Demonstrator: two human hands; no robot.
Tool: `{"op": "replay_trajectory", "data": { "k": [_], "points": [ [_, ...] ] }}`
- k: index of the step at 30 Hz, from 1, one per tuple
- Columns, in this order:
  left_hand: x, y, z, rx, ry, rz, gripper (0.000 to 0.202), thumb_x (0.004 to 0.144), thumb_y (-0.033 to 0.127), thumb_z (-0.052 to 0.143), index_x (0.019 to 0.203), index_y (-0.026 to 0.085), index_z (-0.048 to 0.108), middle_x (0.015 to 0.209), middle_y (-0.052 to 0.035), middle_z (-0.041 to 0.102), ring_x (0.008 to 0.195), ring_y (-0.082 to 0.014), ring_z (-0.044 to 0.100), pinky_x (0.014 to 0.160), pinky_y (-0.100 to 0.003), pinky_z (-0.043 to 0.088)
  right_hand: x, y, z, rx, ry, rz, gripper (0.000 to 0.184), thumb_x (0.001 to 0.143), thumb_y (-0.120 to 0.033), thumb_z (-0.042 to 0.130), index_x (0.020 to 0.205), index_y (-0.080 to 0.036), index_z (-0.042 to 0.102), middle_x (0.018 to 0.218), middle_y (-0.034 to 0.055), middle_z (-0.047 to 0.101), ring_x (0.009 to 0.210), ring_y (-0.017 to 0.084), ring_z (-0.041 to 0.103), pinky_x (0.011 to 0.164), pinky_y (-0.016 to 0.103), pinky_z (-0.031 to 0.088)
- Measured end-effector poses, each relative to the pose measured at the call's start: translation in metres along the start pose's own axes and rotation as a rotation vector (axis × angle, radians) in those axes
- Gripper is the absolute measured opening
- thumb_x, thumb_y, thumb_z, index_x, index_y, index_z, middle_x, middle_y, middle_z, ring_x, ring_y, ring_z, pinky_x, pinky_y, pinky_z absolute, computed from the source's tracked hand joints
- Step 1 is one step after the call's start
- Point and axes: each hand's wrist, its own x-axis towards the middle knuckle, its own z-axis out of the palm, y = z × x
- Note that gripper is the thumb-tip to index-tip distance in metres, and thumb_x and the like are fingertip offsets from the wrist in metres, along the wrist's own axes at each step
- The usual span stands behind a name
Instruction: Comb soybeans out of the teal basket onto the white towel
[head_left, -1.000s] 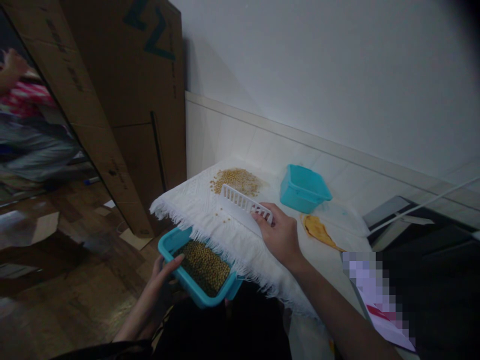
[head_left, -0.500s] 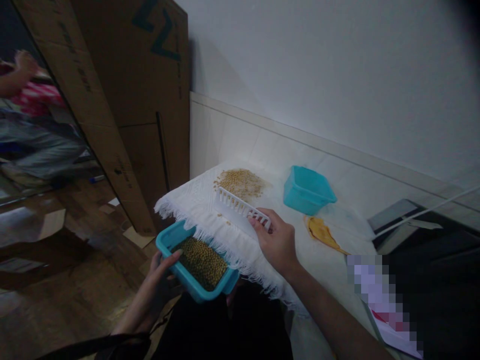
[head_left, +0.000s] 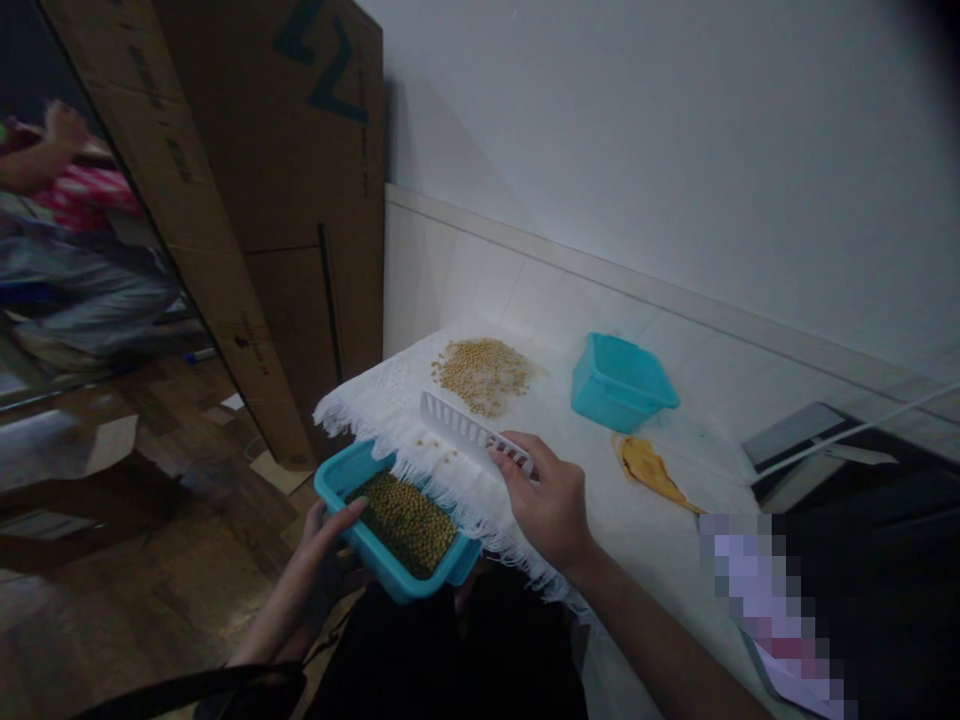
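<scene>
My left hand (head_left: 319, 560) is closed on the rim of a blue plastic basket (head_left: 400, 588), its thumb over the inner edge. Yellowish soybeans (head_left: 411, 520) fill the basket, held just under the fringed edge of a white cloth (head_left: 367, 400). In my right hand (head_left: 551, 495) is a slotted white plastic strip (head_left: 454, 422), standing on its long edge upon the cloth. A few loose beans lie on the near side of the strip. Beyond it spreads a pile of soybeans (head_left: 480, 370) on the cloth.
A second blue basket (head_left: 626, 385) stands at the back of the table near the wall. Beside it lies a yellow-brown scoop-shaped thing (head_left: 651, 470). A tall cardboard box (head_left: 285, 180) rises at the left, and past it a person (head_left: 82, 200) sits. Dark items (head_left: 847, 470) stand at the right.
The white strip in my right hand has moved toward me and the cloth's edge, and a few beans have come along before it. My left hand still holds the basket in place.
</scene>
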Motion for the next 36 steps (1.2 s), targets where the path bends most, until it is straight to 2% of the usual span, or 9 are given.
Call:
{"op": "replay_trajectory", "data": {
  "k": [4,7,11,14,18,22,24,31,36],
  "points": [
    [-0.003,0.001,0.005,-0.011,0.039,-0.014,0.082,0.095,0.047,0.094,0.162,0.034,0.05,0.126,-0.0125,0.077,0.088,-0.0295,0.086,0.08,-0.046,0.074,-0.011,-0.017,-0.004,0.061,-0.087,0.0,0.018,0.105,-0.028,0.074,0.108,-0.026,0.091,0.083,0.0029,0.089,0.062,0.02,0.081,0.063,0.026,0.066],
    [-0.004,-0.001,0.008,-0.023,0.067,-0.021,0.079,0.095,0.045,0.093,0.162,0.036,0.051,0.125,-0.0118,0.077,0.086,-0.029,0.086,0.079,-0.047,0.074,-0.011,-0.017,-0.011,0.105,-0.11,0.069,0.015,0.103,-0.031,0.078,0.109,-0.026,0.091,0.083,0.0031,0.089,0.063,0.02,0.081,0.064,0.027,0.066],
    [-0.002,-0.002,0.009,-0.033,0.064,-0.053,0.1,0.089,0.043,0.099,0.172,0.036,0.045,0.128,-0.0129,0.076,0.088,-0.0296,0.086,0.08,-0.047,0.074,0.01,0.015,-0.02,0.182,-0.013,0.254,0.024,0.095,-0.043,0.086,0.109,-0.023,0.088,0.09,0.006,0.09,0.074,0.025,0.084,0.067,0.032,0.068],
    [0.0,-0.001,0.009,-0.044,0.05,-0.104,0.118,0.079,0.037,0.108,0.177,0.035,0.041,0.127,-0.0132,0.076,0.091,-0.0312,0.087,0.082,-0.049,0.075,0.036,0.046,-0.023,0.295,-0.051,0.366,0.044,0.079,-0.058,0.097,0.101,-0.022,0.085,0.089,0.0083,0.089,0.077,0.029,0.084,0.067,0.036,0.068],
    [0.007,-0.002,0.008,-0.021,0.049,-0.144,0.111,0.082,0.039,0.107,0.174,0.036,0.045,0.127,-0.014,0.077,0.09,-0.0332,0.088,0.081,-0.051,0.075,0.068,0.08,-0.025,0.348,-0.149,0.466,0.062,0.06,-0.066,0.107,0.096,-0.022,0.082,0.094,0.0105,0.09,0.081,0.03,0.084,0.072,0.039,0.068],
    [0.015,-0.007,0.006,0.008,0.077,-0.156,0.105,0.088,0.039,0.102,0.174,0.037,0.043,0.124,-0.0126,0.078,0.085,-0.0313,0.087,0.082,-0.052,0.074,0.098,0.104,-0.026,0.34,-0.169,0.558,0.069,0.048,-0.067,0.109,0.091,-0.023,0.078,0.086,0.007,0.086,0.076,0.027,0.079,0.064,0.034,0.06],
    [0.019,-0.01,0.004,0.007,0.075,-0.138,0.095,0.093,0.039,0.097,0.173,0.038,0.045,0.121,-0.0115,0.078,0.083,-0.0292,0.086,0.084,-0.052,0.074,0.111,0.114,-0.027,0.33,-0.156,0.577,0.07,0.045,-0.066,0.109,0.088,-0.023,0.075,0.082,0.0049,0.083,0.074,0.025,0.077,0.064,0.032,0.058],
    [0.018,-0.015,0.004,0.023,0.09,-0.12,0.076,0.092,0.046,0.096,0.155,0.04,0.055,0.121,-0.0089,0.076,0.086,-0.0304,0.087,0.083,-0.055,0.075,0.136,0.139,-0.024,0.29,-0.055,0.56,0.065,0.047,-0.065,0.107,0.083,-0.023,0.073,0.074,0.0004,0.078,0.07,0.022,0.072,0.065,0.031,0.055],
    [0.019,-0.015,0.002,0.0,0.082,-0.106,0.087,0.08,0.04,0.105,0.152,0.041,0.054,0.106,-0.0037,0.074,0.093,-0.0353,0.088,0.08,-0.053,0.076,0.145,0.148,-0.031,0.232,0.006,0.512,0.055,0.051,-0.055,0.103,0.083,-0.022,0.073,0.077,0.0009,0.079,0.073,0.022,0.071,0.069,0.032,0.053]
  ]
}}
